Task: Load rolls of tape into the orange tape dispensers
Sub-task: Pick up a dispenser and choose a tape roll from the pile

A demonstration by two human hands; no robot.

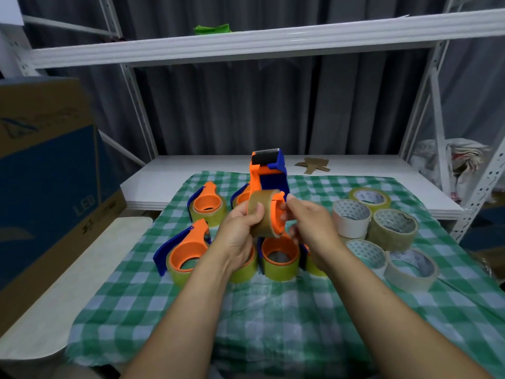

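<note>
At frame centre, the left hand (240,228) is gripping a brown tape roll (261,214), thumb and fingers curled round it, on one raised orange dispenser (269,175). The right hand (310,224) is pinching the dispenser's hub (276,212). Six loaded dispensers (188,251), some partly hidden, are lying on the checked cloth (273,310). Five loose rolls (392,227) are sitting at right.

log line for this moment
left hand: grips brown tape roll | right hand: holds orange dispenser | roll: on dispenser hub, above cloth
</note>
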